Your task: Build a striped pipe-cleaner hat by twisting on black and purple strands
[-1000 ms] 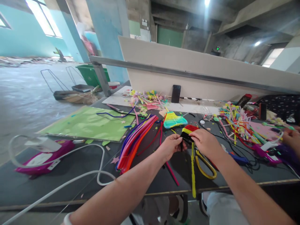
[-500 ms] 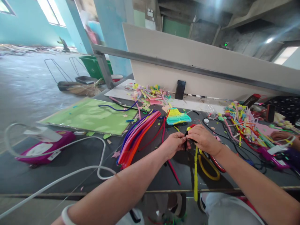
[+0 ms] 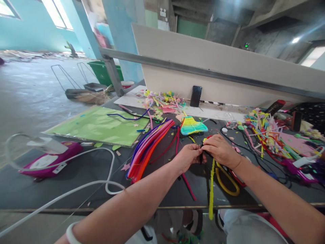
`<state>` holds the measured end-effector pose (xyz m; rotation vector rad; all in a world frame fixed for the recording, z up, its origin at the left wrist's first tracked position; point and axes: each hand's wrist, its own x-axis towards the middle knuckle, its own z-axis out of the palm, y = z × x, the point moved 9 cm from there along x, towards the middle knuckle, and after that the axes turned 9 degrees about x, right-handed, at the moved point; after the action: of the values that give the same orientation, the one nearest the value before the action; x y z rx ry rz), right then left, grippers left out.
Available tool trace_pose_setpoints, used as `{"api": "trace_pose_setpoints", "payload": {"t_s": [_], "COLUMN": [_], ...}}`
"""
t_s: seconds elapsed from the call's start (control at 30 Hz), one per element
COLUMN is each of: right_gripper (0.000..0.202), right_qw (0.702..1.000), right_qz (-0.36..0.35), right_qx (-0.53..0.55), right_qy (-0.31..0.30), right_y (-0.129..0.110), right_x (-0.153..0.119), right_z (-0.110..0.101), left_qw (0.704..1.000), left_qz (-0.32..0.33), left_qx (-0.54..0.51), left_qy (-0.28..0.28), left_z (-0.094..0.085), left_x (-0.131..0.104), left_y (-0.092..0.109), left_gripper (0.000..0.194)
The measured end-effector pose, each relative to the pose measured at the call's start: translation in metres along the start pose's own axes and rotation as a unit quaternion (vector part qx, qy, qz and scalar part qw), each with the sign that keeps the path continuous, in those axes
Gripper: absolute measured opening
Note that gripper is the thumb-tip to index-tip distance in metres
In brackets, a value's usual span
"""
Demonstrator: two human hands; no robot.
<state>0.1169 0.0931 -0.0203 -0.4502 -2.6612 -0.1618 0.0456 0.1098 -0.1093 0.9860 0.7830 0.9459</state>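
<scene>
As seen from the room, the governing relation is between the black strip (image 3: 201, 158) and the two hands: the strip lies in the gap between them, its visible length pointing nearly straight down. Left hand (image 3: 191, 156): fingers drawn narrow, pinching the strip from its left side. Right hand (image 3: 220, 149): fingers curled over the multicoloured piece (image 3: 208, 137), of which only a red and yellow edge shows above the knuckles; the exact grip underneath cannot be told. Neither hand is nearer, as both appear to be in contact with the work. Position: above the desk (image 3: 162, 193), directly at the fingertips of both hands. A yellow strip (image 3: 212, 189) extends from below the right hand toward the wearer, past the front edge; whether it joins the piece is hidden
</scene>
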Motion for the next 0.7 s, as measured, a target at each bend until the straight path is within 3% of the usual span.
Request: {"api": "trace_pose_setpoints", "payload": {"t_s": [0.37,0.57,0.7], "right_gripper": [0.024,0.020,0.024], "right_qw": [0.999,0.996,0.994], "right_qz": [-0.033,0.009,0.029], "right_qx": [-0.026,0.046,0.077], "right_qy": [0.022,0.076,0.071], "right_y": [-0.007,0.003,0.003], "right_x": [-0.003,-0.006,0.000], "right_z": [0.000,-0.001,0.001], "left_qw": [1.000,0.998,0.997], "left_qz": [0.000,-0.018,-0.031], "left_qx": [-0.015,0.017,0.030], "left_qy": [0.007,0.053,0.069], "left_z": [0.000,-0.002,-0.002], "left_x": [-0.003,-0.005,-0.004], "left_y": [0.003,0.002,0.000], "left_gripper": [0.016,0.014,0.016]}}
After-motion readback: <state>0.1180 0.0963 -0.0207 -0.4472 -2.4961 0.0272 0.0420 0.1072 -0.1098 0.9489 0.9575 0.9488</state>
